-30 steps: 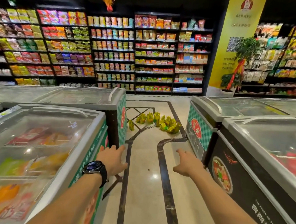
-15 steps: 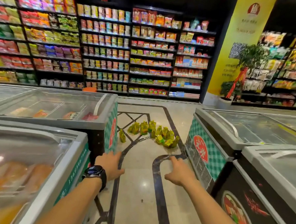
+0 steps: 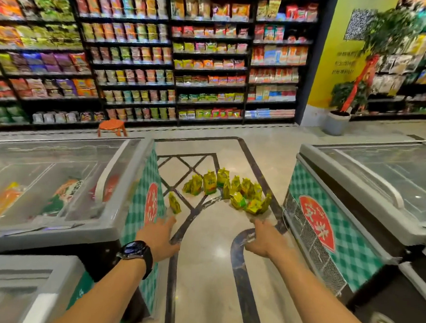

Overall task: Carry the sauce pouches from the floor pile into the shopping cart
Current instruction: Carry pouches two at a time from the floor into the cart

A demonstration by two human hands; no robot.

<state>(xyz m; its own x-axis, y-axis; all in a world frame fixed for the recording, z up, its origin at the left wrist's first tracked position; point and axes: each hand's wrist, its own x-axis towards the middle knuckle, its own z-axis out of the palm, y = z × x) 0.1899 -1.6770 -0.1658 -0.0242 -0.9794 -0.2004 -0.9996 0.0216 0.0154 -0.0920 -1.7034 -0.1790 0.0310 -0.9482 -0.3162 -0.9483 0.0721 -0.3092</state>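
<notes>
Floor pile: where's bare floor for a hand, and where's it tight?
Bare floor lies in front of the sauce pouches, between the left hand and right hand, and behind the pile toward the shelves. A gap separates the lone pouch from the pile. Tight: the pile's right end sits close to the right freezer; the lone pouch stands near the left freezer.
</notes>
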